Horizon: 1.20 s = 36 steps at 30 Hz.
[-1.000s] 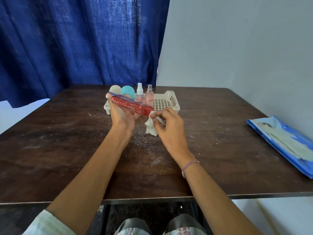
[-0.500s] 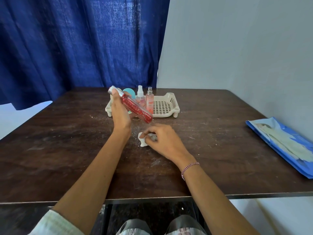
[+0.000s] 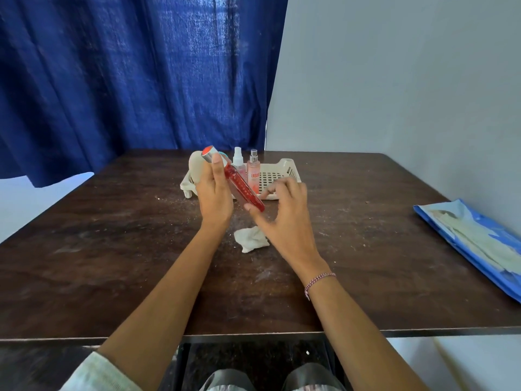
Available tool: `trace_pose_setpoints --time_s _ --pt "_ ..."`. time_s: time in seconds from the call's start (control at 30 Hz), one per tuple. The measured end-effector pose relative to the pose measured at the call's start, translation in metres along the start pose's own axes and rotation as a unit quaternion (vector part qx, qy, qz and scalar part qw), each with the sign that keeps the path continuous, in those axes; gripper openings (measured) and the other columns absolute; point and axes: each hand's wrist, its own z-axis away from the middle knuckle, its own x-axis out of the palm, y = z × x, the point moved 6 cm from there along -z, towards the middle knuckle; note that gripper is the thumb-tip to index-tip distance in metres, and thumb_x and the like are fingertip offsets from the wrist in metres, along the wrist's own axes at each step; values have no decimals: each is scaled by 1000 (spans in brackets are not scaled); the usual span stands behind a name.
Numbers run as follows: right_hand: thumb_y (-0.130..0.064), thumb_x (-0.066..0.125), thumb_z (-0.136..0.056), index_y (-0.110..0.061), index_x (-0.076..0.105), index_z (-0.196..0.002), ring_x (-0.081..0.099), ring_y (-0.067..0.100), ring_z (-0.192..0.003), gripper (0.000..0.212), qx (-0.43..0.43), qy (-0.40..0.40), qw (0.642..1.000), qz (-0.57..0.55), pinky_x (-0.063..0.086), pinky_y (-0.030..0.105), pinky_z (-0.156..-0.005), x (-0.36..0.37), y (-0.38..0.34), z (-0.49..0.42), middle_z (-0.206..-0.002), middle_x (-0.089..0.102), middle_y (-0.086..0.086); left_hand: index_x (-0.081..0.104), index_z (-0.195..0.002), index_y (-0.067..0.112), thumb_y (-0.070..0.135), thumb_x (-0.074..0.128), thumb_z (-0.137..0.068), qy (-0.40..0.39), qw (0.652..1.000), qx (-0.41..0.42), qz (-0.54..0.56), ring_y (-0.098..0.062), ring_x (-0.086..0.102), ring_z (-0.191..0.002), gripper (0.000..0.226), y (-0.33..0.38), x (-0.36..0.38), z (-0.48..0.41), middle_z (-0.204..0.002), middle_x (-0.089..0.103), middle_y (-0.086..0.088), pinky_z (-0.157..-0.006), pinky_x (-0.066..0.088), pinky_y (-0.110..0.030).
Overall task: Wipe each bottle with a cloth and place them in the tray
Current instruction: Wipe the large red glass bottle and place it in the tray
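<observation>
Left hand [image 3: 214,193] gripped the tilted red bottle [image 3: 243,185]; right hand [image 3: 284,213] spread loose.
Cloth [image 3: 249,241] lay on the dusty table [image 3: 112,263], tray [image 3: 288,168] farther back.

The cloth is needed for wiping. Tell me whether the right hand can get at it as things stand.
Probably yes. The cloth lies uncovered on the table just below the open right hand, with nothing between them; the left hand holds the red bottle.

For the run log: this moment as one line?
left hand: grips red bottle, tilted | right hand: relaxed, at its lower end | cloth: lying on table | tray: two spray bottles upright
</observation>
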Motion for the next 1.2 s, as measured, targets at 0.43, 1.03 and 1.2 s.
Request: trace_pose_setpoints --time_s 0.43,1.03,1.2 --pt "-31 64 -88 -10 65 -108 54 14 -91 29 -9 -33 998 57 39 19 -81 -6 9 -23 -98 64 2 48 -125 16 36 38 -99 -56 994 91 -25 8 59 -70 34 19 17 15 -77 58 13 -65 47 -12" --pt "-20 76 -75 -10 63 -118 62 7 -97 45 94 -131 979 -126 48 11 -82 -1 105 -100 -108 67 -1 38 -144 30 44 44 -96 -251 966 -7 -54 1 30 -131 51 -28 53 8 -147 32 14 -105 29 -26" --pt "-13 78 -72 -9 61 -121 63 2 -91 51 110 -109 975 -162 48 8 -82 0 120 -94 -105 67 -2 34 -145 24 31 47 -97 -271 962 -31 -26 2 39 -125 50 -31 55 13 -141 38 14 -109 34 -24"
